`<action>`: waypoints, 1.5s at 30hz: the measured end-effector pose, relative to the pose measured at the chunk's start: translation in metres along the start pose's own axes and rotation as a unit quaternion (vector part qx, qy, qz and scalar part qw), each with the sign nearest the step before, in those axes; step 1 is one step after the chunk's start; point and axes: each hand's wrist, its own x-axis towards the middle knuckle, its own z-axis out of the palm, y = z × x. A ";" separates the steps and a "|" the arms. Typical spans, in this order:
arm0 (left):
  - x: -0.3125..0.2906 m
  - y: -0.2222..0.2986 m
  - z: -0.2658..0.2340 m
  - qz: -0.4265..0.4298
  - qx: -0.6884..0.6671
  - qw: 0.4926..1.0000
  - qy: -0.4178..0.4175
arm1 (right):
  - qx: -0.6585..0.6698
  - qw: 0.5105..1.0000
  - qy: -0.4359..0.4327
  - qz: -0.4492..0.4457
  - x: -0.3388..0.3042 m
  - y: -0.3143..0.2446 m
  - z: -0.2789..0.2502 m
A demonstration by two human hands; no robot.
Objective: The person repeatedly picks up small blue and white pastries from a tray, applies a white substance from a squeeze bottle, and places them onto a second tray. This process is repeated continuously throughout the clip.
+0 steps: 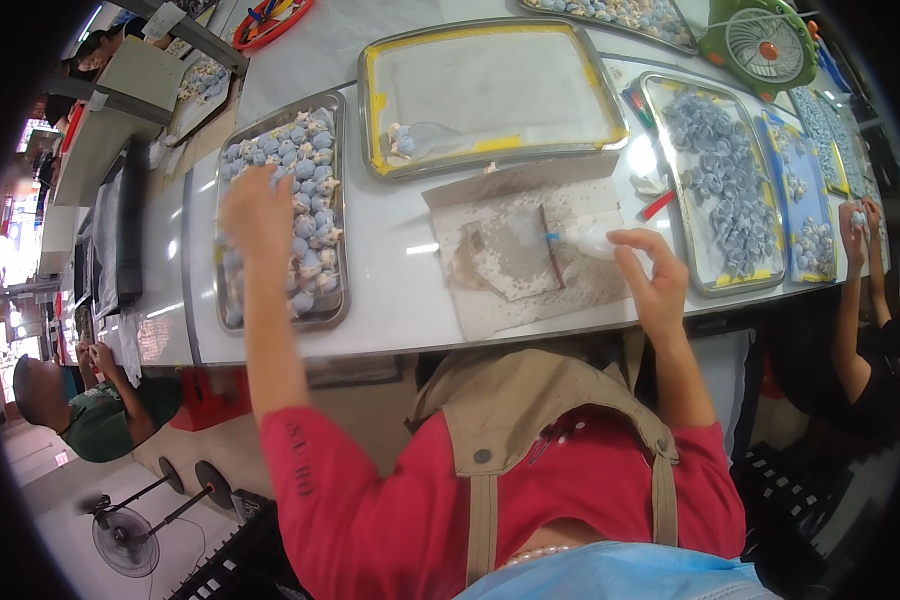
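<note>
My right hand (652, 275) pinches a small translucent white squeeze bottle (590, 241) with a blue tip. The bottle lies sideways over a stained piece of cardboard (490, 315) with a raised back flap. My left hand (255, 212), smeared by motion, is over a metal tray (345, 215) at the left, and its fingers cannot be made out. Many small round blue-and-cream pieces (308, 225) fill that tray. Behind the cardboard stands a larger paper-lined tray (490, 85) edged with yellow tape. A few of the same pieces (401, 140) sit in its near left corner.
A tray of grey-blue cup-shaped pieces (725, 180) stands to my right, with a blue tray (805, 215) beyond it. A red-handled tool (658, 205) lies beside the cardboard. Far right is a green fan (760, 48). Co-workers' hands (857, 225) work at the right; another person (95, 400) sits left.
</note>
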 end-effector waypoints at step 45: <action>-0.173 0.196 -0.008 -0.215 -0.747 0.522 -0.349 | 0.020 0.999 0.038 -0.027 -0.041 -0.013 -0.020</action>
